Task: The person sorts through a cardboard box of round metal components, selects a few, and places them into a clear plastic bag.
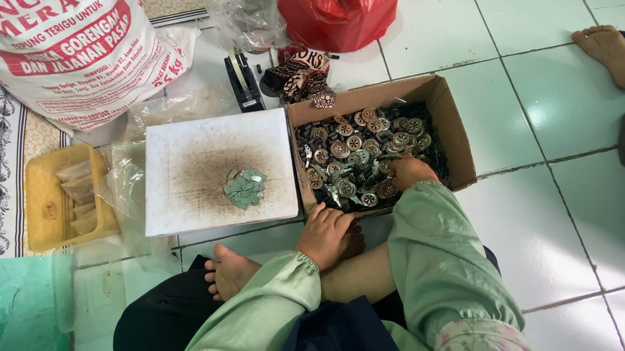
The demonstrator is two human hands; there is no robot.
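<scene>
The right hand (409,174) is sunk in the cardboard box (449,125), fingers buried among the round metal discs (359,146) – their grip cannot be told – discs lying just ahead; the left hand (326,234) rests curled on a foot – holding nothing

— Where's the right hand (411,174)?
— Up at one o'clock, arm stretched forward, fingers curled downward, green sleeve to the wrist.
— And the left hand (326,234)?
— Centre, palm down, resting on the crossed leg.
</scene>
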